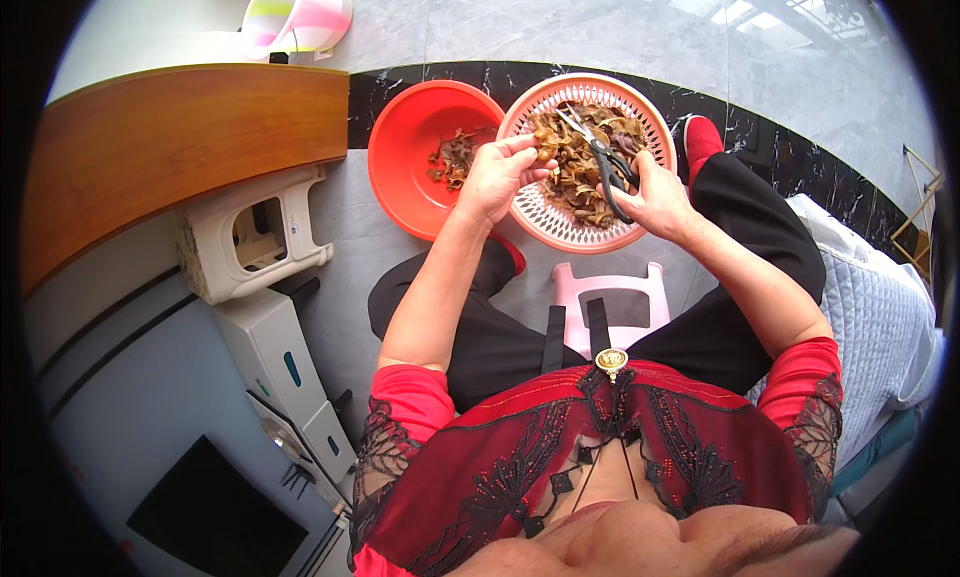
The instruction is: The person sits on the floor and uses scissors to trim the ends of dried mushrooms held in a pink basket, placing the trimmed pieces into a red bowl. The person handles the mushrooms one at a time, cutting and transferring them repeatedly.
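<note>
My right hand [655, 199] grips black-handled scissors [604, 159]. Their metal blades are parted and point up and left over a pink slotted basket [590, 242]. Curled brown mushroom-like pieces [582, 189] fill much of that basket. Above its left edge, my left hand [495, 182] pinches one brown mushroom-like piece [545, 145] between thumb and fingers, close to the blade tips. Beside the basket on the left stands a red basin [395, 167], with a smaller heap of brown scraps [457, 157] in it.
A pink plastic stool [655, 297] shows between my legs. To the left are a wooden board-like surface [190, 142], a cream stool [265, 232] and a white box-shaped unit [270, 347]. A multicoloured bucket [300, 17] stands far left. Pale quilted fabric [865, 307] lies at right.
</note>
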Available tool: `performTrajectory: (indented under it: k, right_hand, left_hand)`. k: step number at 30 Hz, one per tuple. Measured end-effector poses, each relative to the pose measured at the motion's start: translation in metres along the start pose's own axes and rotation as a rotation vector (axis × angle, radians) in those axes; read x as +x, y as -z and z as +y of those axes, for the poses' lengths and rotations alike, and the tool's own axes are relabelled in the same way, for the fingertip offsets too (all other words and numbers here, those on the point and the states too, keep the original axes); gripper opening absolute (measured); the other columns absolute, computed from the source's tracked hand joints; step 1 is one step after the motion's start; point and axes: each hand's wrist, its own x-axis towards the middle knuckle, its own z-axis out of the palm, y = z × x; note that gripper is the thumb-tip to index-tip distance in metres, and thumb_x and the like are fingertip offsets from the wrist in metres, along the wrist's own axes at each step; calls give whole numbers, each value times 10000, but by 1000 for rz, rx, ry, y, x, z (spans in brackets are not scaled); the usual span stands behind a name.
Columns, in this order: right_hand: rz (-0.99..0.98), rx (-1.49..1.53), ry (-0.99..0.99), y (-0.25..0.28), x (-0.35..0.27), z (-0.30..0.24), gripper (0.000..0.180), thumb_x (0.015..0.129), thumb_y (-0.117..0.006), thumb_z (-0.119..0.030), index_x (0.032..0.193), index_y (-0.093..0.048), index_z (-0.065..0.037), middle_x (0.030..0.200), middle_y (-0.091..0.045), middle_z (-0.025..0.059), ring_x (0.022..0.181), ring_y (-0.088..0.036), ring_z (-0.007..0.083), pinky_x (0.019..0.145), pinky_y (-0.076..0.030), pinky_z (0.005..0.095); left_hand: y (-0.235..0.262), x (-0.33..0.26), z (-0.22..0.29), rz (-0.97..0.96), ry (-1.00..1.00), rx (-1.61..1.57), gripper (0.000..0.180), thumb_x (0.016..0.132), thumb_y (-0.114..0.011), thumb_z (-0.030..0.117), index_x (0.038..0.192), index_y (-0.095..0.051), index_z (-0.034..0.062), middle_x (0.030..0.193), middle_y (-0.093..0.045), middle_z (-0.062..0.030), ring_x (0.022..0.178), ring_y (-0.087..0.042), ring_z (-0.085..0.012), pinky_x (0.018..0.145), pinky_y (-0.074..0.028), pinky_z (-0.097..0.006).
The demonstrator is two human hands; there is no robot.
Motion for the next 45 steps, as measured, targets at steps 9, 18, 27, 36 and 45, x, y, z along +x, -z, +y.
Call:
performTrajectory:
  k: [9,18,27,36,45]
  right_hand:
    - [-24,38,8,4,-4,-8,623,755,-673,-529,942,-483,34,788,-610,227,762,-625,335,683,-474,418]
    - [-101,65,-13,15,-7,-19,627,753,-650,-452,1016,-509,100,910,-641,277,893,-650,357,815,-488,411]
    - [-19,66,26,6,-5,-10,615,755,-686,-525,925,-493,33,775,-609,204,746,-619,301,675,-475,401]
    - [-87,92,-17,15,-6,-18,595,757,-643,-440,984,-514,95,881,-635,269,855,-649,348,790,-486,409]
    - [-84,93,-16,14,-5,-18,585,752,-641,-444,964,-515,86,855,-634,260,836,-648,343,769,-486,409]
  left_hand:
    - [3,0,3,22,63,37,225,848,-627,10,1064,-601,-48,951,-667,-129,808,-676,-220,702,-568,-286]
    - [7,6,-3,21,91,7,260,852,-601,8,1106,-594,-43,966,-671,-135,818,-678,-212,680,-563,-277]
    - [4,5,-3,47,46,81,254,906,-492,-7,1144,-553,-71,980,-654,-138,787,-678,-197,667,-553,-263]
    - [8,3,1,106,39,86,297,919,-442,-15,1194,-498,-113,971,-631,-171,842,-667,-227,706,-562,-279]
    - [12,4,-5,54,3,111,272,925,-519,36,1171,-545,-77,957,-650,-144,792,-669,-193,680,-555,-265]
